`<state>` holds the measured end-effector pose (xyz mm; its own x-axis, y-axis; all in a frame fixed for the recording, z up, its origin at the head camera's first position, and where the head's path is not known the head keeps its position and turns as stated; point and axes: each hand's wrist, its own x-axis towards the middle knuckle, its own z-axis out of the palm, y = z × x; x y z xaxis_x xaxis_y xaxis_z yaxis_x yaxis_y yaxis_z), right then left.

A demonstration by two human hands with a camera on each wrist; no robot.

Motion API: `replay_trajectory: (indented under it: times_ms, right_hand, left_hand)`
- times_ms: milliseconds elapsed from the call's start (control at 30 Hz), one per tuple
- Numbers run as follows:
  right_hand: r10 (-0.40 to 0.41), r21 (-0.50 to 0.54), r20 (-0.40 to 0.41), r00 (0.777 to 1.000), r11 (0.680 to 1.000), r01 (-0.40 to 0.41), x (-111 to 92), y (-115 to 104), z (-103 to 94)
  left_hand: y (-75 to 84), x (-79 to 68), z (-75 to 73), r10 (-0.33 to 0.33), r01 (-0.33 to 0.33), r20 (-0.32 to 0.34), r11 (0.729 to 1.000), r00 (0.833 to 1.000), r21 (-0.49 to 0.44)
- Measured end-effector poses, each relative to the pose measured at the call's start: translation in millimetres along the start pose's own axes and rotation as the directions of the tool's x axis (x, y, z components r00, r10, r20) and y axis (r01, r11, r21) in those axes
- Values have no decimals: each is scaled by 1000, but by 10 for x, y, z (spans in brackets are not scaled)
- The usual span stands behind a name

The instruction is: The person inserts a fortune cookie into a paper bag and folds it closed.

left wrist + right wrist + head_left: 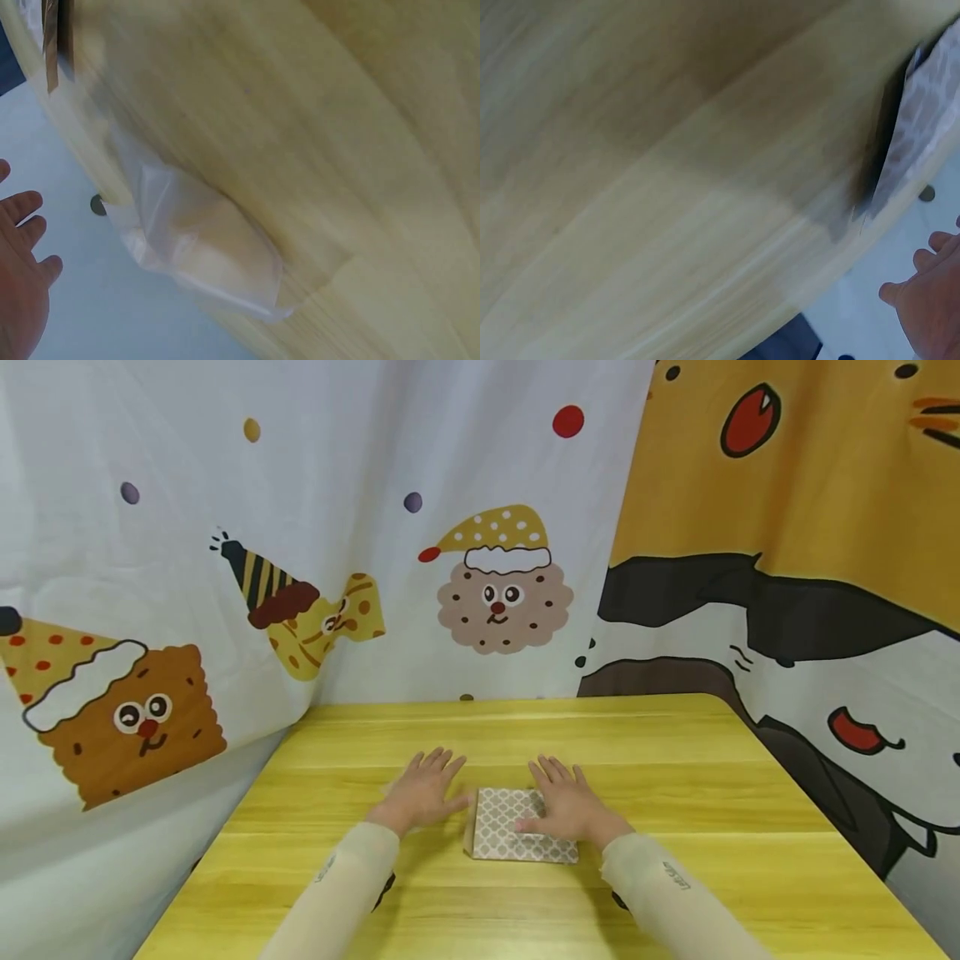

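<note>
Head view: beige-and-white, lattice-patterned rectangular packet (497, 827).

Your left hand (22, 289), fingers spread, shows against the pale cloth (97, 315) past the table's (360, 172) edge. Crumpled, see-through plastic film (206, 244) overlaps that edge from where you look; farther along it, brown cardboard (51, 45) is partly visible.
</note>
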<state>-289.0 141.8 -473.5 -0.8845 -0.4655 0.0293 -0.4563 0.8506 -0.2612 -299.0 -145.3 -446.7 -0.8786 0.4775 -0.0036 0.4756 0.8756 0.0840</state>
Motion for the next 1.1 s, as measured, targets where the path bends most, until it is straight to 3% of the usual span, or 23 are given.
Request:
replay_trajectory:
  times_ms: [200, 433, 700, 1100]
  right_hand:
    - [-16, 10, 48, 999, 1000, 15, -4, -151, 40]
    - [-21, 0, 99, 995, 1000, 22, -6, -221, 127]
    - [-53, 6, 107, 993, 999, 53, -69, -47, 194]
    - [-17, 30, 110, 994, 999, 14, -113, 55, 209]
  left_hand:
    - [71, -25, 46, 45, -45, 26, 999, 999, -11]
    - [151, -75, 134, 66, -70, 72, 996, 995, 48]
    - [189, -106, 243, 105, -106, 71, 994, 992, 5]
    - [246, -143, 354, 96, -103, 117, 993, 988, 55]
